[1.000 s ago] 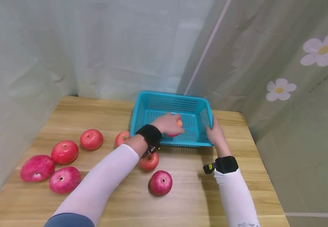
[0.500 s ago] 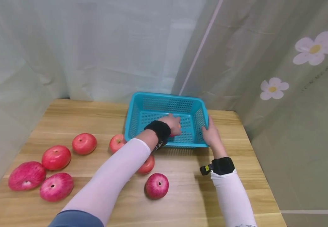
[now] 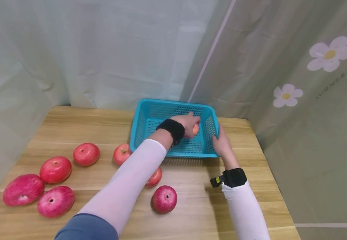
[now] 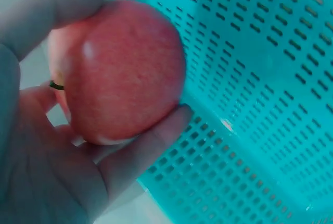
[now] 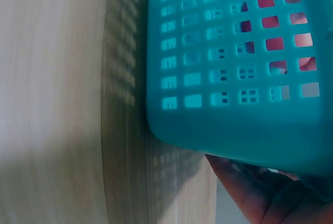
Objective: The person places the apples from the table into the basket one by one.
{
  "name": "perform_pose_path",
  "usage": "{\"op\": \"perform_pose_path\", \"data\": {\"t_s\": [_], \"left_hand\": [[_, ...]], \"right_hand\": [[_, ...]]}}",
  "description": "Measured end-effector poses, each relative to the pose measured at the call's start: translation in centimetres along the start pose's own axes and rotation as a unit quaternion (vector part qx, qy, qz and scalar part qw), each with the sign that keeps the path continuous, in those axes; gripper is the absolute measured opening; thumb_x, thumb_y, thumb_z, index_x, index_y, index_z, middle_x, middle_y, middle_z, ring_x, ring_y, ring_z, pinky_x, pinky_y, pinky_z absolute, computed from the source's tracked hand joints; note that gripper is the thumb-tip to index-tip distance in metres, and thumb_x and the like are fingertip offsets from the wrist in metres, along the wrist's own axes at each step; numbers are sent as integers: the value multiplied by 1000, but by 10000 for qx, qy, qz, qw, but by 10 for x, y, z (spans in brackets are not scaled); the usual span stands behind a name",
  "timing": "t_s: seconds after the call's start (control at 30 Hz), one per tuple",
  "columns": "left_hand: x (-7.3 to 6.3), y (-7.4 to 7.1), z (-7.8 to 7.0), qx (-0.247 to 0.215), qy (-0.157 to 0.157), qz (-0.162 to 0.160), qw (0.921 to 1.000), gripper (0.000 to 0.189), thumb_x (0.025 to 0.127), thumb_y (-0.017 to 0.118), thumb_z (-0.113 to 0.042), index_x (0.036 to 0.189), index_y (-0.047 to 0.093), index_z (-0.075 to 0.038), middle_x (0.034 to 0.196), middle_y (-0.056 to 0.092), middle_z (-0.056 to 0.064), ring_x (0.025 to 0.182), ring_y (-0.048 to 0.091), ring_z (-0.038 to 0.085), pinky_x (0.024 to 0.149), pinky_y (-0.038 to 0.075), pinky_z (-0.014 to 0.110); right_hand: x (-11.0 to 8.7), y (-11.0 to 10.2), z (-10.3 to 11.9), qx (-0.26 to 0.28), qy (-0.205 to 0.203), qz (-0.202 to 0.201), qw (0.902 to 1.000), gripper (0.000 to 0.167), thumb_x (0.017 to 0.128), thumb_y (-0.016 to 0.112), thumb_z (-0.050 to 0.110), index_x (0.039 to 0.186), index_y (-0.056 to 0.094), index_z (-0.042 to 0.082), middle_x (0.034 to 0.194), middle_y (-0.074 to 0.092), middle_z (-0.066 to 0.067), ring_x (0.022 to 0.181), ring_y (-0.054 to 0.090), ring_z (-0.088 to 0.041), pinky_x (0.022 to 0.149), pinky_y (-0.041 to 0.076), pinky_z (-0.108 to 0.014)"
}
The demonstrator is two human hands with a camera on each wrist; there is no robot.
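Note:
Inside the blue plastic basket (image 3: 135,128), my left hand (image 3: 187,124) grips a red apple (image 4: 127,70), fingers and thumb curled round its sides. The left wrist view shows the apple's stem on the palm side and the basket's slotted wall and floor beyond. My right hand (image 3: 222,143) holds the basket's right end, thumb inside the wall and fingers outside. In the right wrist view its fingers (image 5: 250,193) wrap the basket's corner, and red shows through the holes. Just left of the basket an apple (image 3: 121,154) sits partly behind the left forearm.
On the wooden table (image 3: 203,206), a half-covered apple (image 3: 154,177) and a dark pink apple (image 3: 164,199) lie in front of the basket. Several more, including a red apple (image 3: 86,154), are grouped on the left. A curtain (image 3: 125,53) hangs behind the table.
My left hand has moved right within the basket, carrying the apple toward its right end. The right hand keeps its hold on the basket. The head view has shifted slightly.

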State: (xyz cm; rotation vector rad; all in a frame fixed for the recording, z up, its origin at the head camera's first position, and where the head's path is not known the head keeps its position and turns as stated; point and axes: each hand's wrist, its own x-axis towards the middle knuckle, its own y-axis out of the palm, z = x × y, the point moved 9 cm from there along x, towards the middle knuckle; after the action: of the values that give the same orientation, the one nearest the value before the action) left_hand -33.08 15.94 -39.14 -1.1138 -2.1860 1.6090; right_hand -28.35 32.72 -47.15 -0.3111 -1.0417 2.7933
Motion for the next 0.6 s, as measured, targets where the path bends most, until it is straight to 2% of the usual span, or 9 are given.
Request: {"op": "perform_pose_path", "data": {"t_s": [0.13,0.23,0.33,0.47,0.53,0.6], "left_hand": [[11,7,-1,179,34,-29,9998,84,92,79,-20,165,37,-12,172,27,23,142,52,33,110,49,47],[14,10,-2,236,-58,-51,9997,86,93,79,-18,167,35,-13,173,26,23,150,44,37,116,44,50],[17,11,-3,163,-41,-80,9998,80,92,80,-15,163,43,-16,165,39,21,143,51,35,113,47,49],[19,12,-7,166,121,-143,9997,66,89,83,-13,149,58,-16,138,61,13,117,59,29,100,52,44],[21,14,-8,300,164,-157,9993,60,89,84,-15,145,62,-17,130,65,9,113,58,27,98,52,42],[22,16,-7,351,165,-177,9991,57,90,84,-16,143,64,-18,130,65,8,114,58,27,99,52,42]], "right_hand": [[-3,-2,-2,-49,83,-15,10000,70,115,42,17,173,4,15,168,32,-26,149,39,-49,113,40,-69],[-6,-2,-4,-111,88,-13,9999,71,114,43,17,173,3,15,168,33,-27,149,39,-49,113,40,-68],[-8,-3,-5,-131,56,-39,9999,70,114,43,17,173,6,15,166,35,-27,148,41,-49,113,41,-69],[-10,-4,-5,-130,1,-107,9999,68,114,44,15,172,10,15,165,38,-27,147,43,-50,112,41,-69],[-10,-4,-5,-130,-36,-145,9998,67,114,45,14,172,11,14,163,39,-28,146,44,-50,111,41,-70],[-11,-3,-5,-133,-48,-150,9998,68,113,46,13,172,12,14,162,41,-29,144,45,-50,110,43,-69]]}}
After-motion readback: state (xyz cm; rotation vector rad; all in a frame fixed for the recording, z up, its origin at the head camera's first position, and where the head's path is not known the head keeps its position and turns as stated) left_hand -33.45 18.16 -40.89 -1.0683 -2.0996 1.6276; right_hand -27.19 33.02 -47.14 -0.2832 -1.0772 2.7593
